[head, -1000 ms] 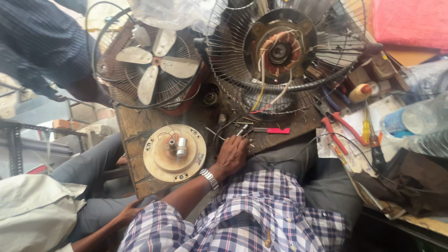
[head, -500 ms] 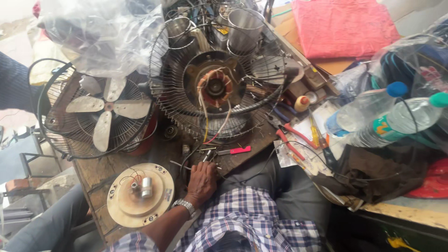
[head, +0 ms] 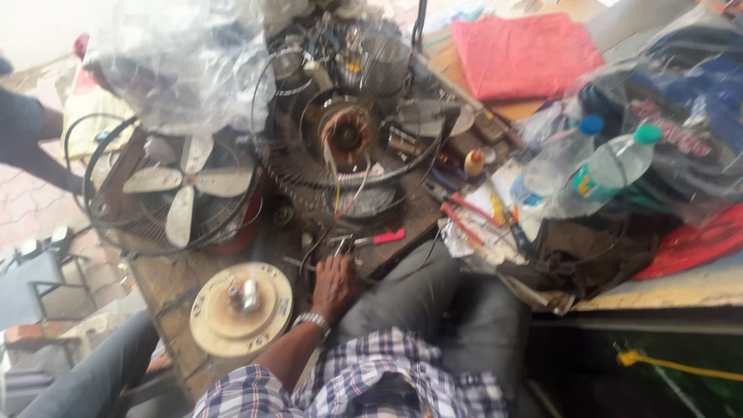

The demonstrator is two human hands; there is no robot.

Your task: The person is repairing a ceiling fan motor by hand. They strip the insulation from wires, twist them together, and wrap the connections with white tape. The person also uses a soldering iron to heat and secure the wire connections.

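My left hand [head: 334, 282], with a metal watch on the wrist, rests on the wooden bench [head: 166, 279]. Its fingers curl over the ends of thin wires [head: 340, 193]; the blur hides the exact grip. The wires run up to a fan motor with copper winding [head: 344, 135], which sits inside a round wire guard [head: 290, 170]. A pink-handled tool [head: 383, 238] lies just right of the fingers. A round cream motor cover [head: 241, 308] lies to the left of the wrist. My right hand is out of view.
A fan with pale blades in a guard [head: 182, 190] stands at left under a plastic bag [head: 178, 70]. Red-handled pliers [head: 464, 217], two plastic bottles [head: 611, 166], a pink cloth [head: 522, 54] and bags crowd the right. Another person's arm [head: 31, 139] is far left.
The view has swung to the right, bringing the bottles and bags into sight. My left hand stays at the wire ends on the bench.
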